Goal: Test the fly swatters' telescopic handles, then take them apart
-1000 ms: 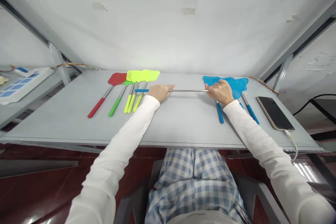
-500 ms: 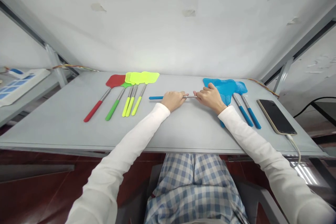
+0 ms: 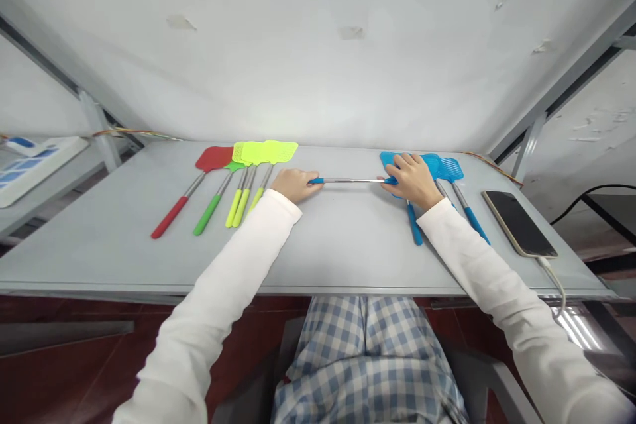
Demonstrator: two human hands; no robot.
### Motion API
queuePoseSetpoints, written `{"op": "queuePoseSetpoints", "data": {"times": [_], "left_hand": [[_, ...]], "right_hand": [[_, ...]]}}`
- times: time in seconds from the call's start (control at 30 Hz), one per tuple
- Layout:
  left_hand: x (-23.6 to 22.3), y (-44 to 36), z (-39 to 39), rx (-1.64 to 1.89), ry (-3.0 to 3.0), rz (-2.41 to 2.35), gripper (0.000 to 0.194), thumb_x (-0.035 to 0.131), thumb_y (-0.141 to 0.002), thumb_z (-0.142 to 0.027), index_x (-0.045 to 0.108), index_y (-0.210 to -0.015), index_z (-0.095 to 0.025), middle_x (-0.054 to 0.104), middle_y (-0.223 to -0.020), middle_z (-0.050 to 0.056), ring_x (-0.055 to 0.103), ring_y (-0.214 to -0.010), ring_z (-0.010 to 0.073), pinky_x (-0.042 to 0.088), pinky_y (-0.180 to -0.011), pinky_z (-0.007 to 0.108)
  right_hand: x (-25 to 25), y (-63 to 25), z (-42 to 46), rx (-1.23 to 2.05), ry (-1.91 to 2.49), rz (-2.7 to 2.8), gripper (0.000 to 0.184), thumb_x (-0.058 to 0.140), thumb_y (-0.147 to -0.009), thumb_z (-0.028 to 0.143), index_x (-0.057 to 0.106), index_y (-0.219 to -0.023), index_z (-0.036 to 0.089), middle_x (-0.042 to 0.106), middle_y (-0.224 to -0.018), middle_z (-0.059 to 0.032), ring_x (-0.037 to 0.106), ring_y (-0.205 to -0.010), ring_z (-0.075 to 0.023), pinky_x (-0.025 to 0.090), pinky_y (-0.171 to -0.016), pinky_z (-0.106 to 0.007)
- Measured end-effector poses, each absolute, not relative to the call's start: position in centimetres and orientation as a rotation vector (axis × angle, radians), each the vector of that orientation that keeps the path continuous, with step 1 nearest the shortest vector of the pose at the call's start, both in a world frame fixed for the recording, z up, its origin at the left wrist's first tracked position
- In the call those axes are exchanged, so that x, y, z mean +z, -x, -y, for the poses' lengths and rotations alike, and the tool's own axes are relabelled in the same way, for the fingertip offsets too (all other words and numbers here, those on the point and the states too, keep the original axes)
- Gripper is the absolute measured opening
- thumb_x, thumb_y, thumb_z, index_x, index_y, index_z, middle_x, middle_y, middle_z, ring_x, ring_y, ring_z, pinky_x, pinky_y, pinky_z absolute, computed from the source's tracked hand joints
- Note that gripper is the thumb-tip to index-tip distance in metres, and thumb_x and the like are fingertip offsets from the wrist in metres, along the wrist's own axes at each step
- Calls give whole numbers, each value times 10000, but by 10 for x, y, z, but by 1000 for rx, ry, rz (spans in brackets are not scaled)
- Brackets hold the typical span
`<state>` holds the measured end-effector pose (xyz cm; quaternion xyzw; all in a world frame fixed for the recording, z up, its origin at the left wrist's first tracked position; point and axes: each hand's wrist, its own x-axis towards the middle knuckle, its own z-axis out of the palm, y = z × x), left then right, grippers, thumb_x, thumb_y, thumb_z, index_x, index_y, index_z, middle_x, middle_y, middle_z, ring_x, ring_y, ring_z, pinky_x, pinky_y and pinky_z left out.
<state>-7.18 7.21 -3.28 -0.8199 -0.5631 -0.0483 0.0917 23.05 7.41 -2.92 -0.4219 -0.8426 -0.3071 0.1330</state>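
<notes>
Head view: left hand point(image 3: 295, 185) curled, grasping blue end of steel swatter shaft point(image 3: 350, 180); right hand point(image 3: 412, 180) closed on shaft's other end, over blue mesh swatter heads point(image 3: 442, 167). Grey table point(image 3: 338, 258) holds red swatter point(image 3: 213, 159), green swatter point(image 3: 207, 215), yellow swatters point(image 3: 263, 152), phone point(image 3: 519, 223) at right.
</notes>
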Motion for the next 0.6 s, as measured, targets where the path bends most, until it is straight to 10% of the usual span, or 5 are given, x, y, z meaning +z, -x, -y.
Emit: {"op": "queuePoseSetpoints", "data": {"times": [0.6], "left_hand": [[-45,43,-56,25,2481,1633,469,291,-956,-403,685,-1064,-172,728,-864,160,687,-804,277,440,-675,338]], "right_hand": [[-27,-205,-54,-926,906,2443,210,513,-875,225,644,-714,193,556,-680,-41,389,-729,-183,171,-656,-338]]}}
